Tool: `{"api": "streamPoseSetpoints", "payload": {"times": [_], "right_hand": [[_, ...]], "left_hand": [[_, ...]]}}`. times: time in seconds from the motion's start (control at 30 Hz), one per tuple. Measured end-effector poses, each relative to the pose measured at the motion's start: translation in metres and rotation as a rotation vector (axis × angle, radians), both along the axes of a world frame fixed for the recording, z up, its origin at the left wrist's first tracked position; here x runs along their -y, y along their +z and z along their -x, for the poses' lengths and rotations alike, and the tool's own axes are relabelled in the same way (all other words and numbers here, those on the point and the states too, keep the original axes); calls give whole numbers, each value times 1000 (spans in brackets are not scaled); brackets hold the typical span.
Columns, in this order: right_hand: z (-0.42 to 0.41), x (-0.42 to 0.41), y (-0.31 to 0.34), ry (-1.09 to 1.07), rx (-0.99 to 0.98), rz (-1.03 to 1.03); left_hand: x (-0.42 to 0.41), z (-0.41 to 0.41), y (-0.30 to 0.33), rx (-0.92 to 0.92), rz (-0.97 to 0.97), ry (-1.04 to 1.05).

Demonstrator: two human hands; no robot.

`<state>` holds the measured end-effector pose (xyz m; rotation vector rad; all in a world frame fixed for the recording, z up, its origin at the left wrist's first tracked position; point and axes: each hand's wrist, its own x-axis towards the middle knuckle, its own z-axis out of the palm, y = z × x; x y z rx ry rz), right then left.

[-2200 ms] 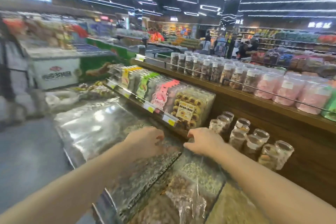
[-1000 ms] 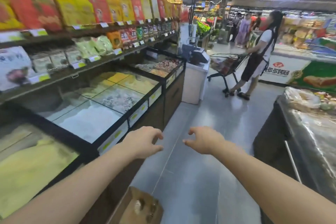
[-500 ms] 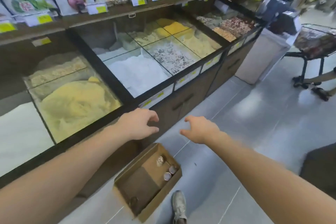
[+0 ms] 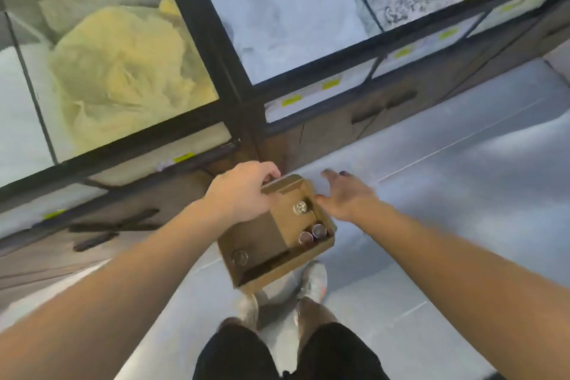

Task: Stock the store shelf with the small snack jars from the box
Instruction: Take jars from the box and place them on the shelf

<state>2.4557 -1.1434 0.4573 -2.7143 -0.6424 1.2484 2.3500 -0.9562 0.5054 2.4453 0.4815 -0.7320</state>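
Across the far half of the scene, a black-framed glass-topped bulk counter (image 4: 234,77), panes over a heap of pale yellow powder (image 4: 123,71) at left and white grains (image 4: 287,25) toward the right. Along its near face, dark wooden cabinet doors (image 4: 385,114) under small yellow price tags. Nearer and to the right, grey tiled floor (image 4: 462,194). On that floor, just near the cabinet base, an open brown cardboard box (image 4: 268,237), one flap folded inward. Left hand (image 4: 243,194) closed on the box's far left flap edge, fingers curled over it. Right hand (image 4: 345,197) open, fingers spread, at the box's right rim, holding nothing; touching or just apart, cannot tell. Nearest, two light worn shoes (image 4: 314,281) at the box's near edge. Inside the box, small clear snack jars (image 4: 311,234): two upright together against the right wall, one apart toward the far side, another in the near left corner.
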Motion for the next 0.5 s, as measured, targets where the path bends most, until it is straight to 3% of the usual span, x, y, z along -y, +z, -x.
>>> {"api": "streamPoseSetpoints", "payload": {"times": [0.27, 0.5], "right_hand": [[1, 11, -223, 43, -80, 128], [9, 5, -408, 155, -135, 111]], "left_hand": [[8, 22, -239, -133, 193, 282], [30, 94, -445, -227, 198, 538]]}}
